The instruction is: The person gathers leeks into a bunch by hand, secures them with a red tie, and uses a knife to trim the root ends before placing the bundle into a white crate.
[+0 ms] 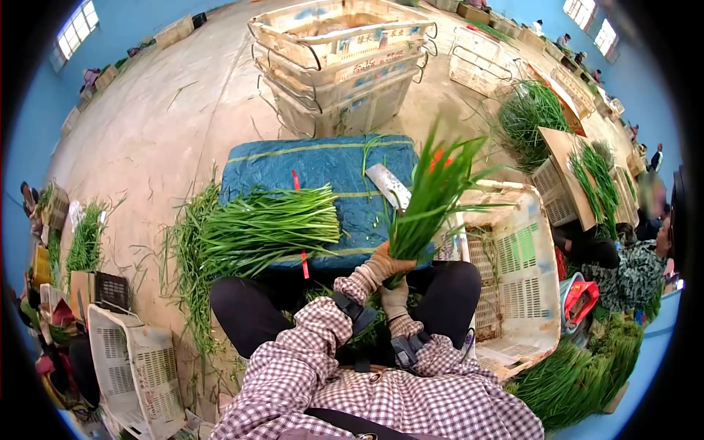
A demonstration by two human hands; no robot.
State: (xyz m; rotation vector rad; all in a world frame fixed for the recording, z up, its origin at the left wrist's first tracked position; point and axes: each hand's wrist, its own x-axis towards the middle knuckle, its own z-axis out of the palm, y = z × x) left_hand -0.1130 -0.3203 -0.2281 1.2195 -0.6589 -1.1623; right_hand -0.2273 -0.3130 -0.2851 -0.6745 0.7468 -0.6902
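Both gloved hands are closed around a bunch of garlic chives [429, 202], which stands tilted over the right front of the blue-covered work surface [257, 158]. My left hand [385, 265] wraps the bunch's lower part. Just below it, my right hand [396, 297] grips near the stem ends, its fingers partly hidden. Left of the hands lies a thick pile of chives [271, 226] across a red strip [305, 265], whose two ends show. Behind the held bunch, a broad metal blade [387, 185] rests on the blue cover.
Stacked white crates [352, 73] stand beyond the work surface. An open crate [524, 264] sits against my right side, another crate [139, 367] at the lower left. Loose chives [194, 271] hang off the left edge. A co-worker [631, 260] sits at the right near heaped greens [579, 374].
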